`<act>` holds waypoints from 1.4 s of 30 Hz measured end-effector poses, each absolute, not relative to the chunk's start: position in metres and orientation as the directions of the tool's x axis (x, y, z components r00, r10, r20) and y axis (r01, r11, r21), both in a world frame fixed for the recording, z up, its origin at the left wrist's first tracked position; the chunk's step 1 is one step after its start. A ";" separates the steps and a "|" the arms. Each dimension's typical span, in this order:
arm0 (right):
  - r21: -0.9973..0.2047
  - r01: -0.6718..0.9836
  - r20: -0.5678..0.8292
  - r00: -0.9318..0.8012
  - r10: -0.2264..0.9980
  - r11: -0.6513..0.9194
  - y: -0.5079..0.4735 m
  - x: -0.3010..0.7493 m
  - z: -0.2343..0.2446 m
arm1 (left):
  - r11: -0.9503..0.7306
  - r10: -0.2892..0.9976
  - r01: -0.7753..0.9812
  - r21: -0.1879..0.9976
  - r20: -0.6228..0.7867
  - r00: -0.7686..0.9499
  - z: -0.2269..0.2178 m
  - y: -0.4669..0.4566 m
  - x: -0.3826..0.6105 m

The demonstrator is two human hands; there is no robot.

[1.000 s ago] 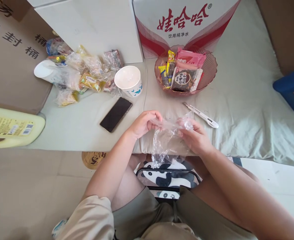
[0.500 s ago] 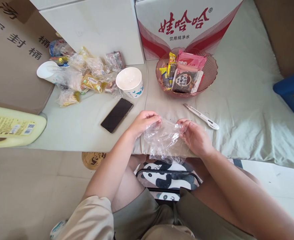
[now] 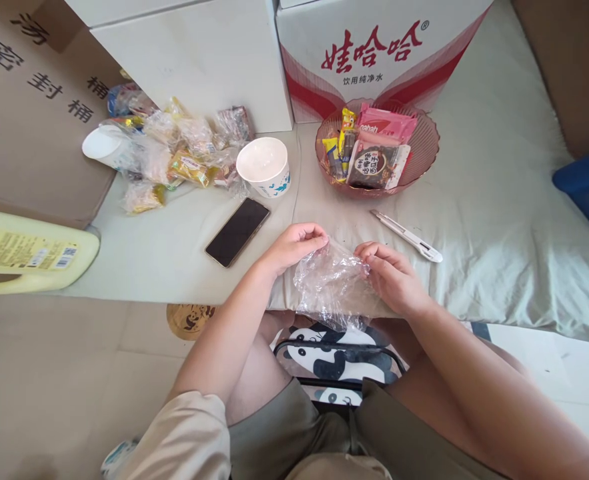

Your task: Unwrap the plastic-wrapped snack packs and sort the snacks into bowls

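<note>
A crumpled clear plastic bag [image 3: 330,287] hangs between both my hands at the near edge of the low surface. My left hand [image 3: 294,247] pinches its upper left corner with closed fingers. My right hand [image 3: 391,277] pinches its upper right corner, fingers curled. The bag looks empty and droops over the edge toward my knees. A white utility knife [image 3: 408,235] lies just beyond my right hand. A dark phone [image 3: 237,231] lies left of my left hand.
A reddish glass bowl [image 3: 424,150] holds snack packets. A white paper cup [image 3: 265,167] stands near a heap of wrapped snacks [image 3: 174,157]. A red-and-white carton [image 3: 374,47], a yellow bottle [image 3: 29,250] and a blue box [image 3: 587,190] ring the pale green cloth [image 3: 499,220]. A panda-print stool [image 3: 337,357] is below.
My hands have spread the bag out sideways from a hanging bunch into a wider sheet. The view has shifted slightly down and right.
</note>
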State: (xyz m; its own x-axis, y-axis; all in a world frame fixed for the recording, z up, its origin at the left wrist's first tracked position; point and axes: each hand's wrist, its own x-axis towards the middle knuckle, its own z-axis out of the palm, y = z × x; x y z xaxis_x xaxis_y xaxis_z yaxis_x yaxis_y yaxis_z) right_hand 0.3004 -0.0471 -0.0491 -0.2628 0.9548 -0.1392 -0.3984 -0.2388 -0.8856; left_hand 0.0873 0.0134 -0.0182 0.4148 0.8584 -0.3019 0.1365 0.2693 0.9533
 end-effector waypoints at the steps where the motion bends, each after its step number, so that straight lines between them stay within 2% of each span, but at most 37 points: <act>1: -0.889 -0.391 -0.137 -0.268 0.954 -0.237 -0.047 0.301 -0.050 | 0.266 0.860 0.134 0.954 -0.298 0.415 -0.018 0.013 0.087; 22: -0.965 -0.204 -0.093 -0.323 0.942 -0.166 -0.048 0.304 -0.058 | 0.270 0.863 0.133 0.954 -0.301 0.406 -0.022 0.013 0.087; 30: -0.973 -0.148 -0.119 -0.336 0.934 -0.177 -0.050 0.305 -0.054 | 0.273 0.858 0.137 0.952 -0.305 0.412 -0.021 0.013 0.087; 37: -0.926 -0.222 -0.232 -0.302 0.925 -0.305 -0.054 0.303 -0.053 | 0.299 0.863 0.090 0.950 -0.309 0.401 -0.022 0.013 0.087; 42: -0.967 -0.143 -0.158 -0.301 0.940 -0.209 -0.053 0.304 -0.052 | 0.287 0.871 0.048 0.957 -0.282 0.402 -0.026 0.012 0.087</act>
